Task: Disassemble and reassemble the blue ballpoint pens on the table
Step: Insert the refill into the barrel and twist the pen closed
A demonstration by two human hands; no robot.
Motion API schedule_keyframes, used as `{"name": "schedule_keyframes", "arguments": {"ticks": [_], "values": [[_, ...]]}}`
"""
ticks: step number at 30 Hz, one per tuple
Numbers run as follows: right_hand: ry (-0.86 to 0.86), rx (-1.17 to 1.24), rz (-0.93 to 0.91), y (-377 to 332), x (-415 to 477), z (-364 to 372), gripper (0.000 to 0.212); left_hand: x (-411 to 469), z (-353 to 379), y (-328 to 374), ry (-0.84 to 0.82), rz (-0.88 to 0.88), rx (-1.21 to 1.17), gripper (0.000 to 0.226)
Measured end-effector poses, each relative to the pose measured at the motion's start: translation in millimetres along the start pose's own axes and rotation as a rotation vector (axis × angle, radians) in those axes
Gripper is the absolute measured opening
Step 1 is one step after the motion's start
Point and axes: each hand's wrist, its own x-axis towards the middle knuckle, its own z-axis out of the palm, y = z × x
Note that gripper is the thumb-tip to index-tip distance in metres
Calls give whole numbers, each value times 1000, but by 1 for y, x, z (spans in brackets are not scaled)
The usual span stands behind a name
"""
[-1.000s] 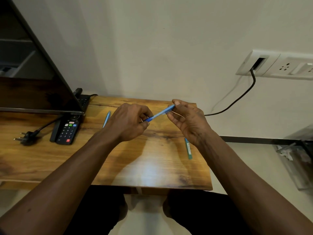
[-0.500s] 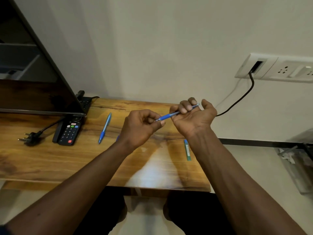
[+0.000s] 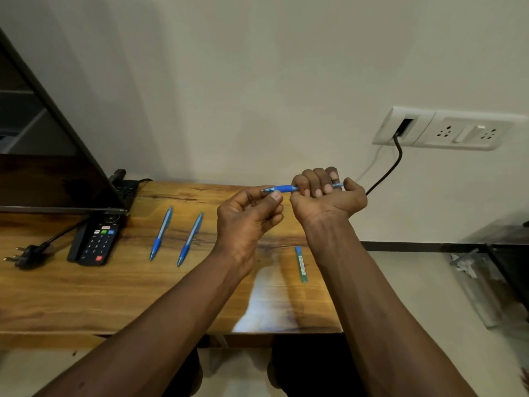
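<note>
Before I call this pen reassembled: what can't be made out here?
Head view only.
The held pen: its middle is hidden in the grip of the right hand, so any joint there is unseen.
The pen tip: too small to tell whether the left hand pinches it or just touches it.
The green stick on the table: print too small to read.

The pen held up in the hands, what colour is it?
Blue, with a darker blue grip near the tip; the head view shows the pen best.
</note>
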Motion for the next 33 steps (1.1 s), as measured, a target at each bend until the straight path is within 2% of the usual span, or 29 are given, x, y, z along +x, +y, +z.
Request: {"name": "schedule_keyframes", "arguments": {"ticks": [5, 8, 13, 33], "values": [[-22, -18, -39, -5, 1, 4, 11, -2, 3, -1, -24, 22, 27, 11], [-53, -12, -9, -4, 0, 0, 18, 0, 3, -1, -1, 10, 33, 12], [-10, -53, -45, -5, 3, 4, 10, 1, 2, 0, -16, 13, 68, 13], [-15, -78, -33, 0, 2, 1, 10, 1, -5, 6, -28, -1, 131, 11]]}}
